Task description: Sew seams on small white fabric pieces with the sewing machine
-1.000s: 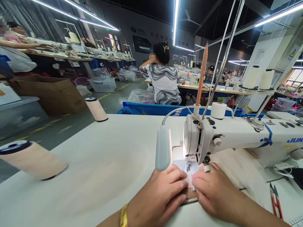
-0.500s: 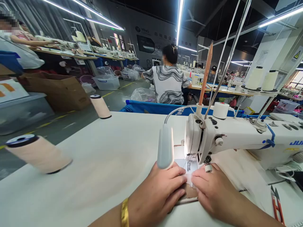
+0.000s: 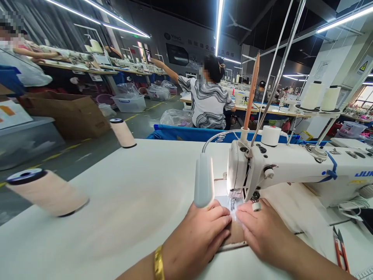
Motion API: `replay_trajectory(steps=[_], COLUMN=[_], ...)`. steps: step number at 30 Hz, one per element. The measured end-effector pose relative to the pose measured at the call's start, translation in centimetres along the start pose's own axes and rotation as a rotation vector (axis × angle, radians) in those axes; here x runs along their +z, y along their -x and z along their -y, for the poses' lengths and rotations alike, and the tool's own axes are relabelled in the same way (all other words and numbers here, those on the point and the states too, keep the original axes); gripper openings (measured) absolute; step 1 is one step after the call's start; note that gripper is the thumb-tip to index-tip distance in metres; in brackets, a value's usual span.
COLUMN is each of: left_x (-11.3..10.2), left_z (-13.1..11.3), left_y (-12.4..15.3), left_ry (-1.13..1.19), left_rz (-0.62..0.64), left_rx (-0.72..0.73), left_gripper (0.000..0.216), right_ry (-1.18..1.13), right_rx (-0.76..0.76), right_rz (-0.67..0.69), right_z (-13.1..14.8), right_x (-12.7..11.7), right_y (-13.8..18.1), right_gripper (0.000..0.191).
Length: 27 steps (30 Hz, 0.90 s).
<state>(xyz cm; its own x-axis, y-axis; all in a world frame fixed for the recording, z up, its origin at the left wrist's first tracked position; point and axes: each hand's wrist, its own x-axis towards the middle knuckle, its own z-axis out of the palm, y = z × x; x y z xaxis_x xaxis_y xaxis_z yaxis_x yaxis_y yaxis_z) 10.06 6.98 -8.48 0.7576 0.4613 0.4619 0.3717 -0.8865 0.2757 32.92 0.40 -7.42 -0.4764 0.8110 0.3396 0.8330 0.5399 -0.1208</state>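
My left hand [image 3: 201, 237] and my right hand [image 3: 264, 231] lie side by side on the white table [image 3: 122, 210], fingers curled, pinching a small white fabric piece [image 3: 234, 217] that sits over a brown piece [image 3: 236, 233]. Their fingertips meet just in front of the needle [image 3: 232, 202] of the white sewing machine [image 3: 291, 169]. A grey gooseneck lamp [image 3: 204, 181] hangs right above my left hand. A gold bangle [image 3: 159, 264] circles my left wrist.
Two peach thread cones [image 3: 46, 192] [image 3: 122, 133] lie on the table's left side. Red snips [image 3: 339, 249] rest at the right edge. Cream fabric [image 3: 303, 217] lies under the machine arm. A person in a striped top [image 3: 210, 103] sits ahead, one arm stretched left. Boxes and bins line the aisle.
Both hands have slid forward, pushing the fabric closer under the needle. The person ahead lowered a hand from the head, then stretched an arm out to the left.
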Motion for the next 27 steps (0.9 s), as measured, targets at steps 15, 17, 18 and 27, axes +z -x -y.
replay_trajectory(steps=[15,17,18,27], left_x=[0.9,1.1,1.2,1.5], left_z=[1.2,1.5,1.6,4.8], left_y=[-0.3,-0.3,-0.4,-3.7], left_ry=[-0.015,-0.009,0.02,0.372], left_rz=[-0.03,-0.024,-0.031,-0.08], left_rx=[-0.034,-0.06,-0.088,-0.515], left_gripper=[0.03,0.03,0.029,0.015], right_ry=[0.011,-0.004,-0.017,-0.045], right_rx=[0.033,0.064,0.086,0.149], right_rz=[-0.058,-0.07,-0.072,-0.097], right_z=[-0.2,-0.2,-0.2,0.2], right_x=[0.7,0.7,0.8,0.8], right_y=[-0.3,-0.4,-0.4,-0.7], right_gripper=[0.024,0.031,0.033,0.03])
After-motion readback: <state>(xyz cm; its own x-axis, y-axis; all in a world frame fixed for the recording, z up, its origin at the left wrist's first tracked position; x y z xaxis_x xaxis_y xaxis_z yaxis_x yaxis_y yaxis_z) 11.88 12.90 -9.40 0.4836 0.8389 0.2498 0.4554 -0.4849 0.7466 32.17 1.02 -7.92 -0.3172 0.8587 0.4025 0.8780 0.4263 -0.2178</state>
